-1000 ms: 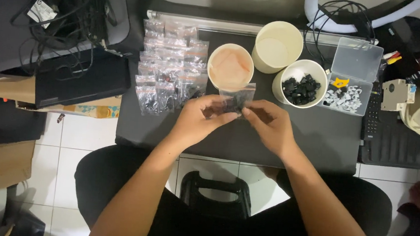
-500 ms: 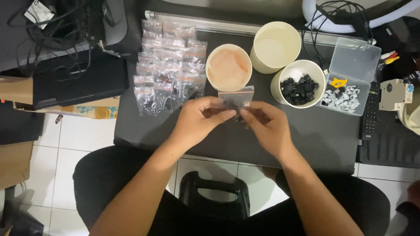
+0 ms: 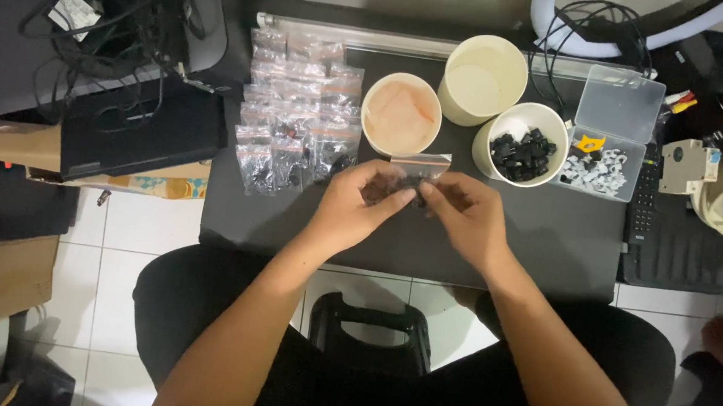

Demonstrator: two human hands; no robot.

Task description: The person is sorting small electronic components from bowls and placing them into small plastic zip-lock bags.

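My left hand (image 3: pixel 360 201) and my right hand (image 3: pixel 461 212) meet over the middle of the dark table (image 3: pixel 562 242). Both pinch one small clear zip bag (image 3: pixel 419 166) with dark pieces inside; its top edge sticks up between my fingers. A pile of filled small bags (image 3: pixel 293 109) lies to the left of my hands. Behind them stand a cream cup (image 3: pixel 401 113) with orange-tinted contents, an empty cream cup (image 3: pixel 481 78) and a cup of small black parts (image 3: pixel 522 146).
A clear plastic box (image 3: pixel 607 144) with white and yellow bits stands open at the right. A black box (image 3: pixel 142 128) and tangled cables (image 3: pixel 104 7) lie at the left, a keyboard (image 3: pixel 673 242) at the right edge. White floor tiles show below.
Both hands have stayed on the bag and shifted only slightly; the fingers have worked along its top edge.
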